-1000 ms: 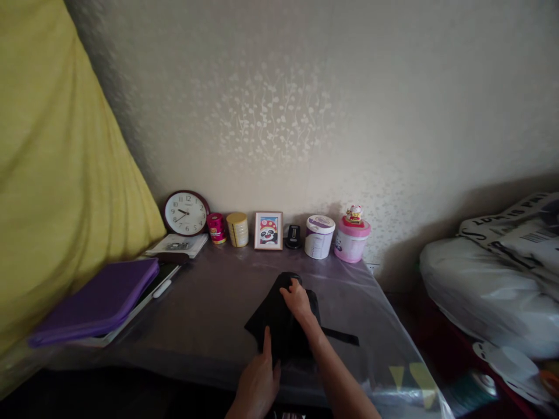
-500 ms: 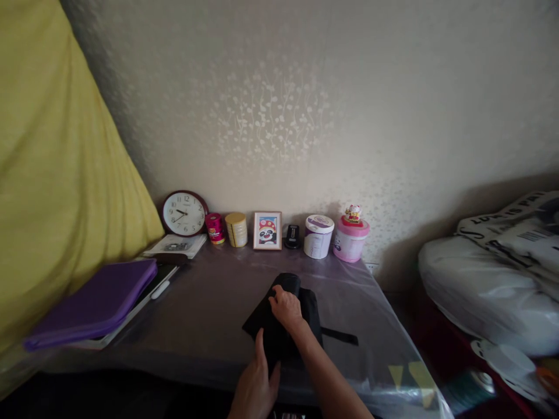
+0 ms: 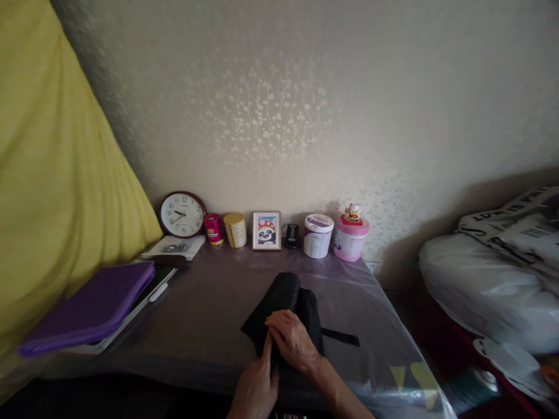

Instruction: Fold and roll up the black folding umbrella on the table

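Note:
A black folded fabric thing that looks like a collapsed umbrella (image 3: 275, 297) lies on the table in front of me. Its dark strap (image 3: 340, 336) stretches out flat to the right. My right hand (image 3: 293, 340) presses down on the fabric, its fingers bent and close together. Low at its near end is my left hand (image 3: 257, 381), with a finger reaching up to touch my right fingertips. That hand seems to hold the near end, which is mostly hidden behind my hands.
The table (image 3: 209, 308) has a clear plastic cover. Along the wall stand a clock (image 3: 182, 214), a framed panda picture (image 3: 266, 231), a purple-white tub (image 3: 318, 236) and a pink tub (image 3: 350, 240). A purple folder (image 3: 87, 305) lies at left; white bedding (image 3: 484, 291) is at right.
My right hand has slid down the black fabric towards me and now meets my left hand. The left hand and the fabric have hardly moved.

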Tool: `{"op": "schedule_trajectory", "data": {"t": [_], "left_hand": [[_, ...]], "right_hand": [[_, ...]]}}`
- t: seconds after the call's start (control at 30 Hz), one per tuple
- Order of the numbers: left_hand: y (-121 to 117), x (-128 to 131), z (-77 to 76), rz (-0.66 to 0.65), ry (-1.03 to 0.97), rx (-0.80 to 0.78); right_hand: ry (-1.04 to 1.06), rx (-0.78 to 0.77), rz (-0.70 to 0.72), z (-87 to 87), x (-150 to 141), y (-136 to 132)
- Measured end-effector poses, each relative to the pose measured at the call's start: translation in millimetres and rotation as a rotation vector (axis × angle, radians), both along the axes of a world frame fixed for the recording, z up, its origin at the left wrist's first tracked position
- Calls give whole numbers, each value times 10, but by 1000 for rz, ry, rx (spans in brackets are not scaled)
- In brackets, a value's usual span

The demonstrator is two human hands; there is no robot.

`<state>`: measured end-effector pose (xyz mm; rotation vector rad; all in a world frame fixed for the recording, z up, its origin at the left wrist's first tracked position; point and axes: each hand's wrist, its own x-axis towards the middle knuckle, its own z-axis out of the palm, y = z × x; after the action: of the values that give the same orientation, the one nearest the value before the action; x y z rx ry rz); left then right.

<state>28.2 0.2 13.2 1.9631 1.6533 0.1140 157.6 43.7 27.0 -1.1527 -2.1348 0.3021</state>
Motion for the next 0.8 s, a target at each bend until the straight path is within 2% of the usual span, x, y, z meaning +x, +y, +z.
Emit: {"op": "schedule_trajectory", "data": {"t": [0.1,0.33,0.43,0.5,0.63,0.7,0.8], "left_hand": [[6,2,-8,7,-48,11],[34,-26,-114,29,-180,9],[66,-45,-151,51,-275,-18],[90,-63,-133,81,-360,-43],[111,-110,45,167,-562,-146],[99,-134,189,212,-618,-223],[58,-177,436,236,-720,-213]], "right_hand": [[-45,0,-52,-88,68,160],[-136,-17,-276,-166,256,907],[-147,-29,-383,-203,312,1066],[-78,-73,-468,-242,363,1080],[229,-221,-567,-322,598,968],[313,-238,-573,-330,782,884],[472,-276,-562,-278,1058,751]]}}
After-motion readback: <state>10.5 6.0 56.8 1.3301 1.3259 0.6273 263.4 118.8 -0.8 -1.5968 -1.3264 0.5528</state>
